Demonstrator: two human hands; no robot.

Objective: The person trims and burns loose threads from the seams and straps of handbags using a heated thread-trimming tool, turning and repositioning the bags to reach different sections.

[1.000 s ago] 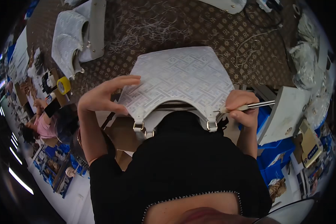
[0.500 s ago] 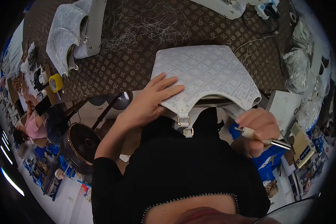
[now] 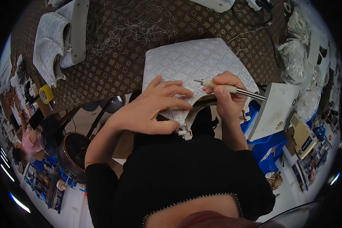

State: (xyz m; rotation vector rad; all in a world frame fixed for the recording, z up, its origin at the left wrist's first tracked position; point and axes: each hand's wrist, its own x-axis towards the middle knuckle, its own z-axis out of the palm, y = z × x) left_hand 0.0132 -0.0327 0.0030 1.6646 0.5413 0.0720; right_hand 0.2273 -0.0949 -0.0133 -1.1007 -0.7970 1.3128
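Note:
A white handbag [image 3: 186, 57] with a raised geometric pattern lies at the table's near edge, its curved zipped opening towards me. My left hand [image 3: 150, 104] rests flat on the bag's lower left part, fingers spread. Below that hand hangs a white strap tab with gold-coloured buckles [image 3: 184, 132]. My right hand [image 3: 231, 95] grips a pen-shaped tool [image 3: 209, 83] with a cream grip, a thin metal tip and a shiny metal rear end. The tip points left, over the bag near my left fingers; whether it touches the bag I cannot tell.
Loose threads [image 3: 129, 28] lie on the brown patterned table cover [image 3: 114, 72]. Another white bag [image 3: 49, 38] and a yellow tape roll [image 3: 46, 94] are on the left. A fan [image 3: 74, 152] stands below. At right are a white board [image 3: 273, 110] and clear plastic bags [image 3: 292, 60]. A person in pink [image 3: 30, 140] sits far left.
My right hand has brought the pen-shaped tool up and left, over the bag. My left hand has shifted slightly, its fingers spreading on the bag. The whole view has shifted a little.

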